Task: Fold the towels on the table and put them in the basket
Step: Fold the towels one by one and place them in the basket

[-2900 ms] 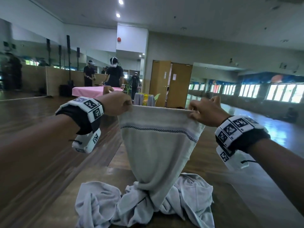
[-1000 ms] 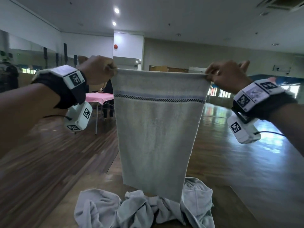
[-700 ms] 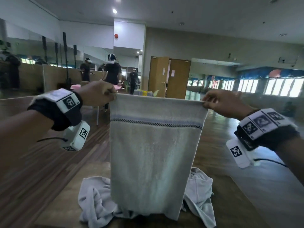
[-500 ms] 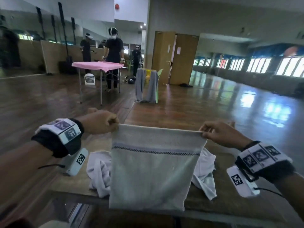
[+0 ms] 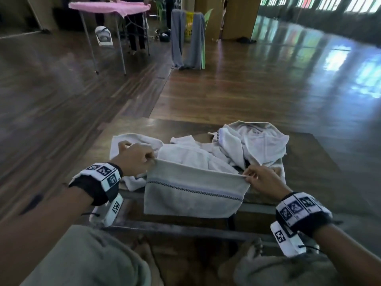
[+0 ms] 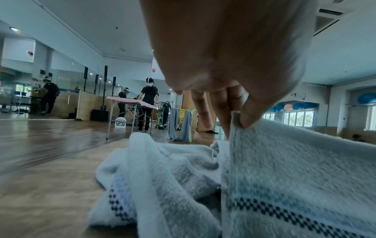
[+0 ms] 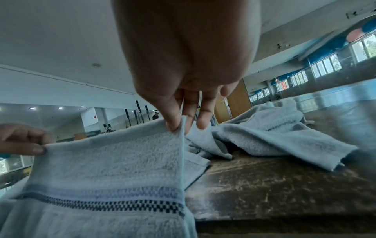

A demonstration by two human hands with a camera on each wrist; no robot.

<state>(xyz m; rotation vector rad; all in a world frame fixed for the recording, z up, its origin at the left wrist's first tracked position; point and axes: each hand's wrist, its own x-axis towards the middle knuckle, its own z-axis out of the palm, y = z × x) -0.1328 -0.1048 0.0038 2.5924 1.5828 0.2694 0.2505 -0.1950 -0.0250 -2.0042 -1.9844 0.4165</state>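
I hold a pale grey towel (image 5: 193,193) with a dark checkered stripe stretched by its top edge over the near edge of the wooden table (image 5: 309,174). My left hand (image 5: 136,159) pinches its left top corner, seen close in the left wrist view, towel (image 6: 295,169), left hand (image 6: 238,119). My right hand (image 5: 259,178) pinches the right top corner, towel (image 7: 105,161), right hand (image 7: 179,124). The towel's lower part hangs down past the table's front. Behind it lies a crumpled heap of white towels (image 5: 237,145). No basket shows near the table.
Wooden floor surrounds the table. Far back stand a pink-covered table (image 5: 109,7) with people beside it and a grey cloth draped over a yellow crate (image 5: 187,38). My knees (image 5: 86,259) are below the table's front edge.
Both hands have come down from head height to table level with the towel still stretched between them. My view has tilted down toward the table and my knees.
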